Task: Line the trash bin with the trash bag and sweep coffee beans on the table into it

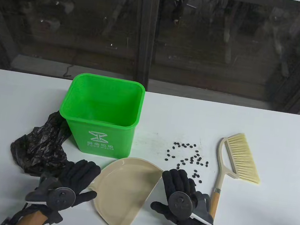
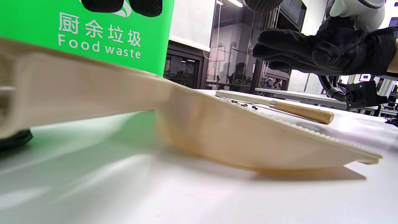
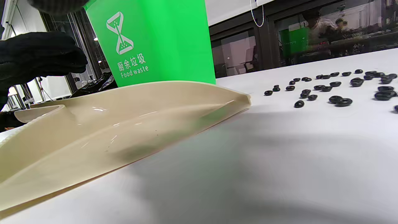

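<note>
A white tabletop [image 1: 262, 219] stands before dark glass panels, and the green bin [image 1: 103, 117] on it serves as the landmark. Nearest the person, the left hand [image 1: 76, 180] hovers low in front of the bin, over the handle end of the tan dustpan [image 1: 126, 191], fingers straight and holding nothing; whether it touches the pan is not clear. The right hand [image 1: 177, 192] floats to the right of the dustpan, palm down and flat, also holding nothing, with the wooden handle of the brush [image 1: 232, 163] just beside it.

The dustpan lies directly in front of the bin, its wide lip aimed toward the bin's front right corner. It looks like stiff, light plastic, best taken by its handle. The coffee beans [image 1: 188, 158] are scattered to the bin's right, between it and the brush; small, hard and round, they will likely roll and skitter, so short gentle strokes seem wise. The brush lies furthest right of the bin, bristles pointing away from the person; its handle is the obvious place to take hold.

The black trash bag [image 1: 39, 148] sits crumpled against the bin's left side. It is thin, limp and probably slippery, so it should be pinched at its open edge and shaken loose. The bin stands upright, looks empty, and is not yet lined.
</note>
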`<control>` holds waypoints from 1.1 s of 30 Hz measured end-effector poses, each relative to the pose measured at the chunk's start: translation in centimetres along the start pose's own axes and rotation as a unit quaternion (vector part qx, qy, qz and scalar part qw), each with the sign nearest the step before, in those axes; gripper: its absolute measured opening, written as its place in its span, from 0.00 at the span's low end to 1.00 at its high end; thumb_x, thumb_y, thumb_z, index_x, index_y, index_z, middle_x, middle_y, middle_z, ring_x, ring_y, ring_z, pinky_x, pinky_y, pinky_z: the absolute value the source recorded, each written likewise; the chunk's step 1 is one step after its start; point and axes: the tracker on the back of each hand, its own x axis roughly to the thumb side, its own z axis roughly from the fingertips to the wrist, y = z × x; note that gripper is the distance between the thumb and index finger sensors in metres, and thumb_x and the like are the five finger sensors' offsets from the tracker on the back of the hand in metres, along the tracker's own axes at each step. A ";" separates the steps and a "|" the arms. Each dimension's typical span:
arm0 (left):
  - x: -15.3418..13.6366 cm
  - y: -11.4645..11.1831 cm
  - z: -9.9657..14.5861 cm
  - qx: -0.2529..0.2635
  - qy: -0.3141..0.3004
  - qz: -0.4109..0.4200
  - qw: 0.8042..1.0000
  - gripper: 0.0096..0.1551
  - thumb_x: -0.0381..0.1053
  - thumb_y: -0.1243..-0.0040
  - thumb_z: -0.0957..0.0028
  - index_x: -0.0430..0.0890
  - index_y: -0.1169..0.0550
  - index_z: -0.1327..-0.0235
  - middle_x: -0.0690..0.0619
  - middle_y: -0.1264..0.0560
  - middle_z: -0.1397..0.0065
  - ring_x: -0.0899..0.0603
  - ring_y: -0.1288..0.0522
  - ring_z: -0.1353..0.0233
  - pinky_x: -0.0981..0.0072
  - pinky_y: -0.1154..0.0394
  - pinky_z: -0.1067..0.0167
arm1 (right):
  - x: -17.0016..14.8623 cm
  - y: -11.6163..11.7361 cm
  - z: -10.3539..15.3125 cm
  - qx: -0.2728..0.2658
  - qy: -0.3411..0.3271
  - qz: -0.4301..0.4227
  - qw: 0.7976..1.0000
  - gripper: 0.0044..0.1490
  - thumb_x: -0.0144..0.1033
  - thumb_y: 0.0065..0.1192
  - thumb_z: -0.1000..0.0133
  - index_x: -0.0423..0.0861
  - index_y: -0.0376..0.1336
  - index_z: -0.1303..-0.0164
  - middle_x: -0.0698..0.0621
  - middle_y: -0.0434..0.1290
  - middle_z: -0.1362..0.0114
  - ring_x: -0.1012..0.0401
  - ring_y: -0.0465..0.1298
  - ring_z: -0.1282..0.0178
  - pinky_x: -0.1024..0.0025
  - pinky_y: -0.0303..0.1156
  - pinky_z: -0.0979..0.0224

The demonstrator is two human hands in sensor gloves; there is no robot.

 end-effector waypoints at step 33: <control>-6.1 2.2 3.3 0.071 0.195 -0.047 0.977 0.44 0.60 0.61 0.25 0.32 0.52 0.10 0.28 0.48 0.12 0.16 0.46 0.20 0.21 0.52 0.30 | 0.0 0.0 -0.2 0.009 0.001 -0.002 1.000 0.63 0.71 0.44 0.52 0.43 0.27 0.23 0.35 0.33 0.16 0.36 0.32 0.20 0.29 0.40 0.29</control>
